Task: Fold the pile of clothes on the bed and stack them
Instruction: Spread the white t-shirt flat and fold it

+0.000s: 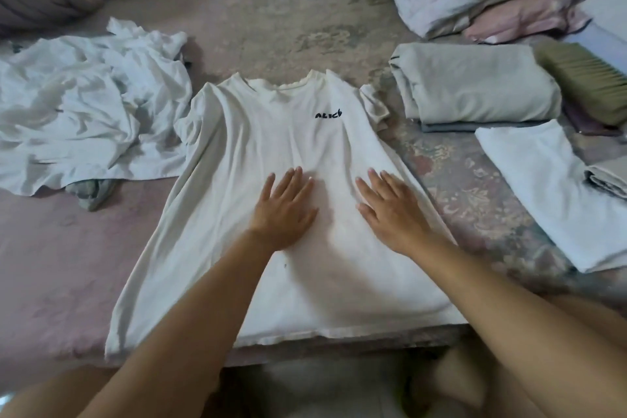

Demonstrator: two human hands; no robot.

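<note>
Clothes heap left of shirt; folded stack right.

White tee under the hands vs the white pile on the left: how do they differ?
The white T-shirt lies spread flat, front up, with small black lettering on the chest; the crumpled white pile is bunched and wrinkled, with no print visible. The left hand and right hand press flat on the T-shirt; nothing touches the pile. Both are white fabric on the bed.
</note>
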